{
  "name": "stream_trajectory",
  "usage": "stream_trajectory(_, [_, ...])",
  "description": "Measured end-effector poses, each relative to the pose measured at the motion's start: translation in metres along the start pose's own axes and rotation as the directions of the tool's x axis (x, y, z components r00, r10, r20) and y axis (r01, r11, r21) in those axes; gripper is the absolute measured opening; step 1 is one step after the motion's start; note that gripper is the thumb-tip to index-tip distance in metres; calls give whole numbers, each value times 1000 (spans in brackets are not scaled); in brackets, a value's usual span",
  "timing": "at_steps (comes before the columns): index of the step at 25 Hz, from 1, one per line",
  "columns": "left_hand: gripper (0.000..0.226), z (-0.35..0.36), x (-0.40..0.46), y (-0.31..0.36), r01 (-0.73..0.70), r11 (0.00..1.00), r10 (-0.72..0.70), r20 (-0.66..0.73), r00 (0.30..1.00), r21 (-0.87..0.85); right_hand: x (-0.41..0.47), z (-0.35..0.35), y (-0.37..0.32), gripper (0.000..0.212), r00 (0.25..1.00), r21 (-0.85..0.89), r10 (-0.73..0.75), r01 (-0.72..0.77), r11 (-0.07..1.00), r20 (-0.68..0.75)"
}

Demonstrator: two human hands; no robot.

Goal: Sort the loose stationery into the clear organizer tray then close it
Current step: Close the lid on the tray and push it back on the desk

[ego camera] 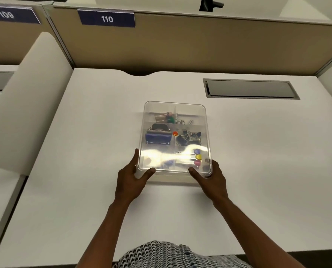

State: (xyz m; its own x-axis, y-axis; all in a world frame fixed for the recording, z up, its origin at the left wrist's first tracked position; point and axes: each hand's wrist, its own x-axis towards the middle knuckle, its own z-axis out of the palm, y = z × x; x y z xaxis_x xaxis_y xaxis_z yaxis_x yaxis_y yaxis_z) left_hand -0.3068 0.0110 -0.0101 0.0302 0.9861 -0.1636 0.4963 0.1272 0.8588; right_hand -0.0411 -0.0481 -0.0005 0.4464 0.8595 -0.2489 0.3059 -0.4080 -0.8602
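The sorting looks done, with clips and pins inside the clear tray (174, 138), and the left hand (131, 180) and right hand (211, 180) hold its lid (173, 109) between them, maybe not pressed shut.

We see the organizer tray (174, 136) centred on the worktop (84, 171), lid (190, 109) on it, cable hatch (250, 88) behind-right, left hand (130, 180) and right hand (211, 178) at its near corners.
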Motion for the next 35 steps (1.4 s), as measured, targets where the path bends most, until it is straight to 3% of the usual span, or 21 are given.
stream_trajectory(5, [95, 1, -1, 0, -30, 1000, 30, 7, 1000, 9, 1, 0, 2, 70, 1000, -31, -26, 25, 999, -2])
stream_trajectory(8, [96, -4, 7, 0, -44, 998, 44, 15, 999, 39, 8, -4, -2, 102, 996, -170, -63, 72, 983, 56])
stream_trajectory(10, [98, -6, 15, 1, -100, 983, 98, 18, 995, 151, 23, -9, -10, 120, 973, -368, -181, 223, 903, 145])
stream_trajectory(12, [100, -3, 23, 6, -229, 931, 224, 50, 973, 284, 40, -13, -19, 121, 920, -549, -262, 385, 742, 291])
stream_trajectory(14, [101, 4, 32, 15, -340, 861, 325, 105, 940, 379, 50, -14, -24, 121, 896, -634, -224, 431, 642, 383])
stream_trajectory(17, [99, 15, 49, 24, -405, 747, 361, 190, 913, 527, 52, -12, -17, 118, 880, -665, -258, 471, 580, 399])
stream_trajectory(22, [99, 24, 58, 17, -392, 731, 350, 187, 918, 558, 51, -8, -6, 116, 871, -637, -357, 491, 594, 338])
stream_trajectory(30, [103, 27, 58, 17, -372, 739, 333, 176, 927, 562, 53, -11, -12, 113, 873, -650, -312, 488, 582, 376])
stream_trajectory(32, [101, 25, 65, 22, -355, 714, 324, 165, 931, 604, 66, -12, -24, 108, 901, -688, -300, 433, 582, 314])
stream_trajectory(35, [87, 21, 91, 41, -319, 753, 352, 57, 934, 576, 109, -11, -58, 92, 939, -703, -286, 335, 628, 192])
